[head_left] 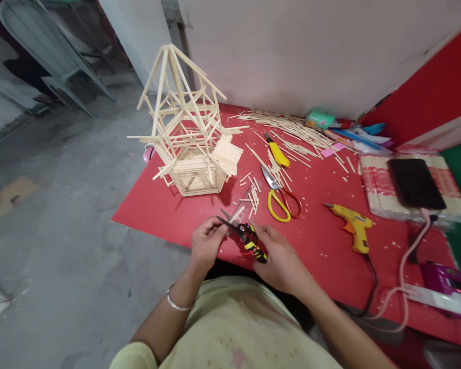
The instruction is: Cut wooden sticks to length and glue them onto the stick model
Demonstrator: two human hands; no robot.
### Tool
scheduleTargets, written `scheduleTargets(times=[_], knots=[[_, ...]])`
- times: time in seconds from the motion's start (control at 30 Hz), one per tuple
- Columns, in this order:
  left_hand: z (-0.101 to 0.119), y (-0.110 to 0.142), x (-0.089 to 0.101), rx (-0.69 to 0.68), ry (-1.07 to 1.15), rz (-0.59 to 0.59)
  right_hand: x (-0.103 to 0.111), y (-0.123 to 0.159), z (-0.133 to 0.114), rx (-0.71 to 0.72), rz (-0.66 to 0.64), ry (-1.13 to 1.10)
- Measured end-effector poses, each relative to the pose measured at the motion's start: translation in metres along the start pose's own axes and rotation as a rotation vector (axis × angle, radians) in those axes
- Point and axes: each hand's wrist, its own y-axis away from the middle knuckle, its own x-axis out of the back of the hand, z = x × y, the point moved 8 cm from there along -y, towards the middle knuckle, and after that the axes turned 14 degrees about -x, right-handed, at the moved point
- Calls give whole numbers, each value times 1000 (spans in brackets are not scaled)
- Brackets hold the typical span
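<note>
My right hand point(280, 256) is wrapped around the black and yellow handles of a pair of snips point(255, 249). Their blades stand apart and point to the upper left. Close to the blade tips, my left hand point(207, 241) is pinched around a short pale wooden stick point(237, 213), which lies across the blades; its held end is hidden by my fingers. Beyond the hands, a clear ruler point(243, 204) lies under several cut stick pieces point(254, 201). A framework of glued sticks point(184, 133) with a pointed top stands at the table's far left.
On the red table point(311, 246) lie scissors point(279, 199), a yellow cutter knife point(278, 152), a glue gun point(351, 223) with its cord, and a heap of loose sticks point(288, 128). A phone point(416, 183) rests on packaged sticks point(374, 187) at right. A wall borders the back.
</note>
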Motion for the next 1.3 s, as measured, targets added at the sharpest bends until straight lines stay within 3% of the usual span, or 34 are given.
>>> scheduleTargets(times=[0.23,0.37,0.57,0.67,0.8,0.93,1.1,1.3], knots=[[3,3,-2,-28,-31,-21,0,1,0,25,10,14],[19,4,-7,-79,-118,-47,0,3,5,53,32,-44],[41,7,-30,-206,-309,-264,6,3,17,48,21,-121],[30,9,-35,-109,-219,-298,9,3,21,65,-9,-125],[6,18,-45,242,149,-363,11,5,27,101,-54,-181],[2,30,-58,495,340,-448,10,8,29,140,-94,-191],[5,29,-62,500,325,-398,14,8,32,117,-48,-147],[15,15,-56,316,236,-303,16,10,42,60,-50,-129]])
